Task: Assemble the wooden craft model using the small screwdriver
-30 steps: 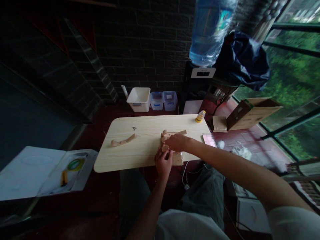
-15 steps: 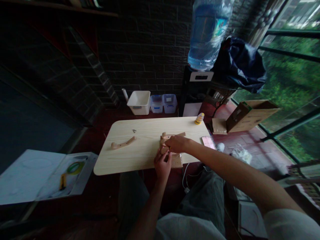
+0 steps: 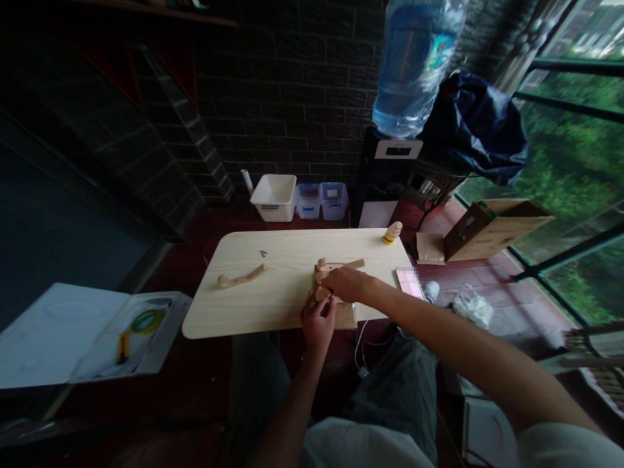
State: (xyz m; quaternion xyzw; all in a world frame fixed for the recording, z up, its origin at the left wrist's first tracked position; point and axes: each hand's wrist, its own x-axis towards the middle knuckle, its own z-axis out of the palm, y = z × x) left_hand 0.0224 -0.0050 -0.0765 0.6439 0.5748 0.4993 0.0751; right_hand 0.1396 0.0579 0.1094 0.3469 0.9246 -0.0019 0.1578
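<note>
Near the front edge of the pale wooden table [image 3: 287,250], my left hand [image 3: 318,320] has its fingers closed against a small wooden piece [image 3: 322,294]. My right hand [image 3: 347,283] reaches in from the right, its fingers bent down at the same spot; what they hold is too small to make out. Behind my hands lies a curved wooden part [image 3: 355,264]. A brown board [image 3: 347,316] shows beneath them at the table edge. Another curved wooden part [image 3: 242,277] rests at the left, with small dark metal pieces [image 3: 263,253] behind it.
A yellow-capped bottle [image 3: 392,233] stands at the back right corner, and a pink phone-like item [image 3: 409,283] lies at the right edge. Beyond the table are a white bin [image 3: 275,207], clear boxes [image 3: 333,209] and a water dispenser [image 3: 390,162]. An open case [image 3: 141,338] sits at left.
The whole view has shifted slightly. My right hand's fingers have moved a little over the wooden piece; my left hand stays in nearly the same place.
</note>
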